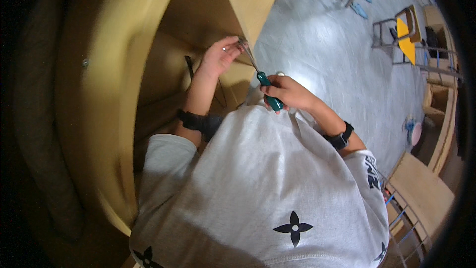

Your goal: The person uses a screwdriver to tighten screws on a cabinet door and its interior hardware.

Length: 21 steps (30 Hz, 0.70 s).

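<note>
My right hand (292, 92) is wrapped round the green handle of a screwdriver (269, 91). Its metal shaft slants up and left toward the edge of a wooden cabinet panel (248, 2). Around the tip, my left hand (223, 55) has its fingers bent and drawn together at that panel edge. Something small and metallic shows by these fingertips, too small to name. The inside of the wooden cabinet (191, 12) lies in shadow behind my left hand.
A wooden panel edge (121, 119) curves close along my left side. Further right on the grey floor (342, 84) stand a metal-framed chair (396, 32) with a yellow piece on it, blue slippers (359, 11) and wooden shelving (441, 124). A wooden seat (419, 188) is at lower right.
</note>
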Tool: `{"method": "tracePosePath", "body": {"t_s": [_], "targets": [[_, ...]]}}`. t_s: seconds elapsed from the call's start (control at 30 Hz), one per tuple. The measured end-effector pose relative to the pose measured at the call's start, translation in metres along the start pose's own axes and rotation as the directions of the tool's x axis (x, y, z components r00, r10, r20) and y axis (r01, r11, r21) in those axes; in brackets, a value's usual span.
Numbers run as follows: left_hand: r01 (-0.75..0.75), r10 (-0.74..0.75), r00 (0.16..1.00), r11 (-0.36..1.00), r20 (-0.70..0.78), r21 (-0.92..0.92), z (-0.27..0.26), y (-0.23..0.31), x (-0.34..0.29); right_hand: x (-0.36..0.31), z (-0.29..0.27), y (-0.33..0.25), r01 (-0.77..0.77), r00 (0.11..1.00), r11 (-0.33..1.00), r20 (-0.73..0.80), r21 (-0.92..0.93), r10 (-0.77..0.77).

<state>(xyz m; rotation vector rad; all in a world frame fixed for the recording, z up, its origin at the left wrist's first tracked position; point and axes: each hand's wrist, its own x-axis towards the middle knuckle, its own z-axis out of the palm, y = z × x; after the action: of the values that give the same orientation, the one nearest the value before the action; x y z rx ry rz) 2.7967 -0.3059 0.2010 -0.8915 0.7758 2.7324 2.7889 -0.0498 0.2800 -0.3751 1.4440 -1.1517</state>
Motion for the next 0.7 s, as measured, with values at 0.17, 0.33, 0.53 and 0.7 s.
{"method": "tracePosePath", "body": {"t_s": [0.17, 0.33, 0.53, 0.7], "targets": [[-0.639, 0.380, 0.703, 0.708, 0.601, 0.300, -0.022, -0.009, -0.004, 0.016, -0.014, -0.005, 0.008, 0.998, 0.999, 0.069, 0.042, -0.011], [-0.072, 0.073, 0.995, 0.997, -0.071, 0.009, -0.019, 0.010, 0.002, 0.026, -0.015, -0.003, -0.012, 0.996, 0.997, 0.086, 0.075, 0.006], [-0.082, 0.084, 0.995, 0.996, -0.060, 0.028, -0.031, 0.008, 0.000, 0.028, -0.012, -0.009, -0.058, 0.987, 0.979, 0.156, 0.193, 0.028], [-0.088, 0.088, 0.994, 0.996, -0.065, 0.014, -0.027, 0.005, 0.001, 0.029, 0.000, -0.033, -0.211, 0.970, 0.887, 0.196, 0.411, 0.140]]}}
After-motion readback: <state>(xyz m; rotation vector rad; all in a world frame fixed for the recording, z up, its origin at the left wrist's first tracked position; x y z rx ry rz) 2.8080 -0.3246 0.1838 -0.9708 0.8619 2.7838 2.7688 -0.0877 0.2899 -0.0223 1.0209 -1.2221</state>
